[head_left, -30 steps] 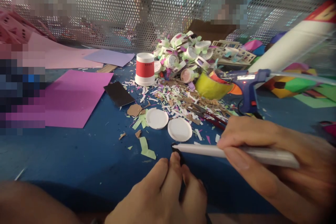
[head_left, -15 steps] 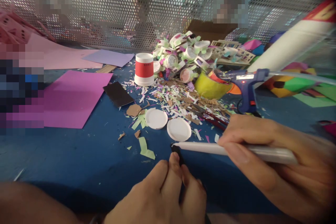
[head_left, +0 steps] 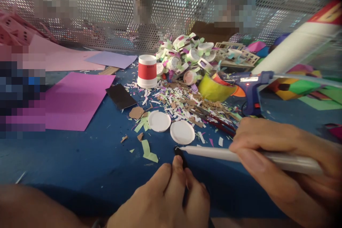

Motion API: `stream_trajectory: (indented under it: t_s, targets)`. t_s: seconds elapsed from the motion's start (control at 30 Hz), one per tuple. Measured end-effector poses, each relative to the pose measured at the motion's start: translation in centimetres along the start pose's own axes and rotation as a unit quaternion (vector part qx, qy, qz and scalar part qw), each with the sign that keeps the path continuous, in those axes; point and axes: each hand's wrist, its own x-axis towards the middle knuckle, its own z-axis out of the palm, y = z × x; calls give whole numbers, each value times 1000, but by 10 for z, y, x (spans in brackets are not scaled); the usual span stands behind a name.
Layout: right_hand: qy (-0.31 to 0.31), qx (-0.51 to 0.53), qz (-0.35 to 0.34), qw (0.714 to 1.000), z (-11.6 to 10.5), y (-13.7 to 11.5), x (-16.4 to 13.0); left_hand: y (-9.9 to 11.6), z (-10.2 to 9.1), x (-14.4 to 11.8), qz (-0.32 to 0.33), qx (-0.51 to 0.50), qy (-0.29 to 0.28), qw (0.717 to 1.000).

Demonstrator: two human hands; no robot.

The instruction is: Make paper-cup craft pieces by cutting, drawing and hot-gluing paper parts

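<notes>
My left hand [head_left: 165,196] lies low in the middle of the view, its fingers closed on a small black strip [head_left: 181,154] against the blue table. Part of the strip is hidden under the fingers. My right hand [head_left: 283,164] grips a white marker pen [head_left: 213,152], pointing left. The pen's tip is at the far end of the strip; whether it touches cannot be seen clearly. Just beyond lie two round white lids [head_left: 159,121], side by side. A bent pale-green paper scrap [head_left: 149,152] rests left of the strip.
Paper clippings [head_left: 173,101] spread before a heap of decorated white cups [head_left: 187,53]. A red-and-white cup [head_left: 147,71] stands left of them. At right are a blue glue gun [head_left: 252,92] and a yellow-green bowl [head_left: 215,89]. Purple paper [head_left: 77,101] and black card [head_left: 121,96] lie left.
My right hand and the marker pen have shifted a little to the right. The pen tip has slid slightly right along the strip's end. My left hand is nearly unmoved.
</notes>
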Motion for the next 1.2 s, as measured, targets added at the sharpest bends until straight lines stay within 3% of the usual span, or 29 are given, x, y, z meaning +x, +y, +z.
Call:
stream_trajectory:
  t_s: [0.47,0.77,0.87,1.07,1.2]
  targets:
    - [7,8,13,1000,1,-2,0,-1,-2,3,-14,-30,-20,999]
    - [-8,10,-13,1000,5,-4,6,-1,-2,4,-4,-33,-23,999]
    - [10,5,12,1000,6,-4,4,-1,-2,3,-3,-37,-23,999]
    - [121,-29,120,985,7,-3,-1,-2,-7,9,10,-13,-30,999]
    - [131,-54,113,984,12,-2,9,-4,-9,14,29,-31,-35,998]
